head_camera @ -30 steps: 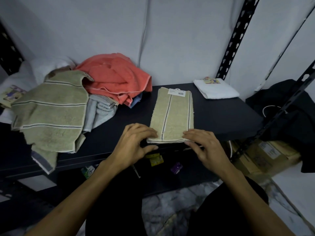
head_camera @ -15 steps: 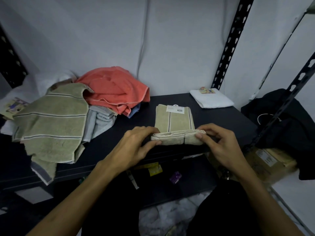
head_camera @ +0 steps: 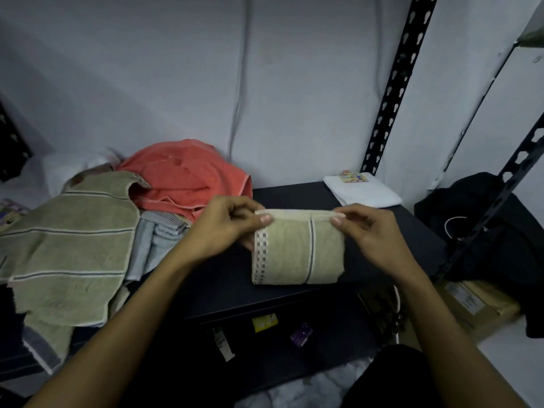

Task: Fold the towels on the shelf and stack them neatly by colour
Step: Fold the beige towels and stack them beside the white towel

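While both hands pinch the far edge of the folded olive towel (head_camera: 297, 254), left hand (head_camera: 226, 228) and right hand (head_camera: 368, 231) each have a grip on one top corner, thumbs on top. The towel rests on the black shelf (head_camera: 294, 195), fold nearly closed. Risk: uneven pull skews the layers, or the near edge slips off the shelf lip. No containers seen; the cardboard box (head_camera: 471, 301) at right is probably shut. Unfolded pile (head_camera: 88, 231) waits left, white towel (head_camera: 362, 189) lies folded behind.

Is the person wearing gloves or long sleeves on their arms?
No. The left hand and right hand are bare, with no gloves, rings or watch showing. Both forearms are uncovered too; no sleeve reaches into view. The thumbnails look short and plain.
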`<state>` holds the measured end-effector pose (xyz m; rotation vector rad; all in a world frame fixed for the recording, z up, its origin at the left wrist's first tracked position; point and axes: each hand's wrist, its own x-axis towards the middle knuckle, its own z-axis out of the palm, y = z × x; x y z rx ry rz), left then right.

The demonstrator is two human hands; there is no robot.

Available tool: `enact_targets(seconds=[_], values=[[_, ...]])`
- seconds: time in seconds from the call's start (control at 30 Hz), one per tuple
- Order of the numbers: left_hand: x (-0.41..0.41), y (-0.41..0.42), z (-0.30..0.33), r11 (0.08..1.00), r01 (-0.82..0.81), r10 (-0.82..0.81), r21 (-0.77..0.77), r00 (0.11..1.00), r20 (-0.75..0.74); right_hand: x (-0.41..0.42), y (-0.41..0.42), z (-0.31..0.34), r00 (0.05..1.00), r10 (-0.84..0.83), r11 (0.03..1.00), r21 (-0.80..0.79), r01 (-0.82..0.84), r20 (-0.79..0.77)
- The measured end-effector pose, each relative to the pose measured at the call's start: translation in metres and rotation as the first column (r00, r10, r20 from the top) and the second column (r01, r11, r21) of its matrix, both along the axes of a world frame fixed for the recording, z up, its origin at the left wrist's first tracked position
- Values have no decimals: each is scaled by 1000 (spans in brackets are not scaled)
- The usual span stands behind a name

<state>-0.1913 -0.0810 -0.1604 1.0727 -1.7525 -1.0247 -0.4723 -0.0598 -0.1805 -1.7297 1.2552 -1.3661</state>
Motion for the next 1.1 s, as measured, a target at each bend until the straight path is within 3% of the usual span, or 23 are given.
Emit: enact_targets(seconds=[0.3,0.6,0.73,0.87,0.97,1.03,1.1], values=[[-9,-84,-56,978,-141,113,157,978,175,13,-102,-41,939,-39,960,247,130,-342],[-10,-95,-78,952,-236,205,196,965,164,26,-113,-54,864,-125,959,164,231,-487],[-13,-95,-76,942,-288,231,172,930,286,29,-117,-51,829,-99,948,200,246,-550],[-15,-96,-66,945,-323,262,57,849,458,37,-115,-46,785,-133,930,197,309,-605],[-25,-81,-56,903,-379,424,-204,706,567,46,-100,-36,712,-219,942,45,332,-667],[-40,-60,-52,878,-340,468,-338,760,451,53,-82,-34,736,-263,950,-35,310,-624],[-55,-42,-62,905,-209,365,-370,829,423,60,-64,-43,772,-211,971,-36,237,-599]])
